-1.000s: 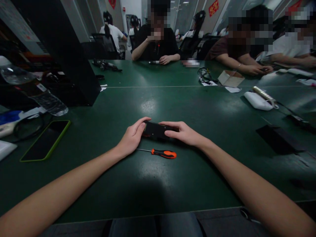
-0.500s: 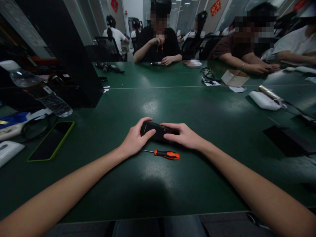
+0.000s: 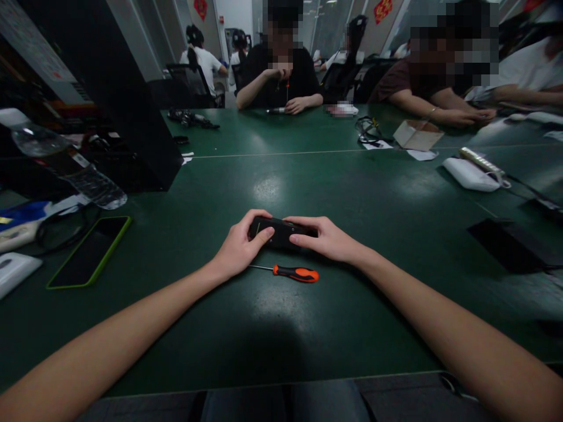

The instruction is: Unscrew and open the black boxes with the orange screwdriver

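A small black box-shaped device [image 3: 281, 233] is held at the middle of the green table [image 3: 308, 187]; its exact kind I cannot make out. My left hand [image 3: 240, 243] grips its left end, thumb across the near face and fingers over the far side. Around the right end is my right hand [image 3: 328, 239], thumb on the near face and fingers along the top edge. Just below the device lies a screwdriver [image 3: 297, 274] with an orange and black handle. Its thin shaft points left, and the tip runs behind my left hand.
On the left lie a phone in a green case [image 3: 90, 252], a plastic bottle [image 3: 65, 158] and a black upright panel [image 3: 118, 99]. A white case [image 3: 470, 174], a dark flat object [image 3: 505, 243] and a small open box [image 3: 417, 136] are on the right. A person [image 3: 281, 76] sits opposite.
The view has shifted very slightly. Both hands keep their hold on the black device, which seems tipped a little; the screwdriver lies as before.
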The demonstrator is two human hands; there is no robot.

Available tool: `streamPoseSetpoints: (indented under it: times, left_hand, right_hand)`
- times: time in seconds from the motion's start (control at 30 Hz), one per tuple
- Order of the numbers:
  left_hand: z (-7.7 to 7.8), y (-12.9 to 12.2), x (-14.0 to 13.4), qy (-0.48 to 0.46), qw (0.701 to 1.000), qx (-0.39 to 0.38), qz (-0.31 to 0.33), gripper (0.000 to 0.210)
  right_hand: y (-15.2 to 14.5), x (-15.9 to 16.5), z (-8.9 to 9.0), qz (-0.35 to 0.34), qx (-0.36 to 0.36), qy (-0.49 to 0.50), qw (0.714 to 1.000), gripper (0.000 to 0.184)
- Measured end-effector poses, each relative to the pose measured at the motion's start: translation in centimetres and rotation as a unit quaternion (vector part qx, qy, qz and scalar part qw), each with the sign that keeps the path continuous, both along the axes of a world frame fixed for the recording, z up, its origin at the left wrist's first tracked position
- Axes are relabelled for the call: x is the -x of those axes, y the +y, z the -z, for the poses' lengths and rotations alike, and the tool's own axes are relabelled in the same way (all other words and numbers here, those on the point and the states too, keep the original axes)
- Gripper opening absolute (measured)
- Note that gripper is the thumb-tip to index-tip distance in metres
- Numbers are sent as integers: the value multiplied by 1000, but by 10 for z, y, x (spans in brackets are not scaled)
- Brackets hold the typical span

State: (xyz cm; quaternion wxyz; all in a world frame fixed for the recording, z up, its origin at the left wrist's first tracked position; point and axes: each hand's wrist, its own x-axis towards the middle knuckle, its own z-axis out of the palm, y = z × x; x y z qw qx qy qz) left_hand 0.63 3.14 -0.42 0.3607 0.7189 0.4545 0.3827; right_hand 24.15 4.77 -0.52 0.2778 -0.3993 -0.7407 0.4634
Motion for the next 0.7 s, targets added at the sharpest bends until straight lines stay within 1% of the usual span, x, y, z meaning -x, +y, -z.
streamPoseSetpoints:
  times: [0.13, 0.3, 0.4, 0.5, 0.6, 0.7]
  left_hand:
    - [-1, -2, -2, -11, 1000, -10, -16, 31]
    - [-4, -1, -2, -21, 999, 31, -25, 43]
    - [-8, -2, -2, -25, 998, 53, -16, 40]
    - [-10, -2, -3, -44, 998, 51, -17, 38]
    - [-10, -3, -6, -84, 994, 70, -19, 37]
    - [-8, -3, -8, -122, 988, 92, -16, 37]
  right_hand:
    - [-3, 4, -1, 14, -21, -4, 1000, 49]
    - [-8, 8, -3, 2, -41, 4, 999, 50]
    - [-9, 9, -4, -4, -23, 15, 1000, 51]
    - [-9, 10, -3, 4, 8, 31, 999, 52]
    - [-7, 13, -2, 6, 42, 61, 997, 50]
    - [-6, 15, -1, 7, 47, 80, 996, 48]
